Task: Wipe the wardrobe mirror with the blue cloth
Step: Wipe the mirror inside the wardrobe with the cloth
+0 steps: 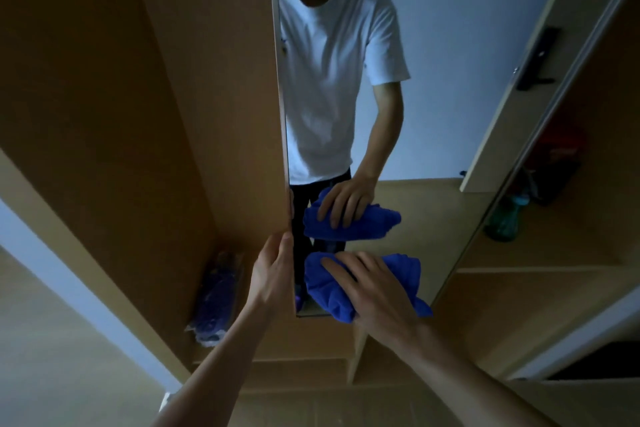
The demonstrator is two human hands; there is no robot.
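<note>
the right hand (374, 288) lies spread over the bunched, soft blue cloth (329, 291), fingers fanned and nearly straight, pressing it against the tall, narrow wardrobe mirror (433, 114) close to the glass's bottom edge. the cloth bulges out under the palm and past the fingertips. the left hand (272, 274) grips the left edge of the light brown wooden wardrobe door (242, 114) that carries the mirror, fingers wrapped round it, just beside the cloth.
</note>
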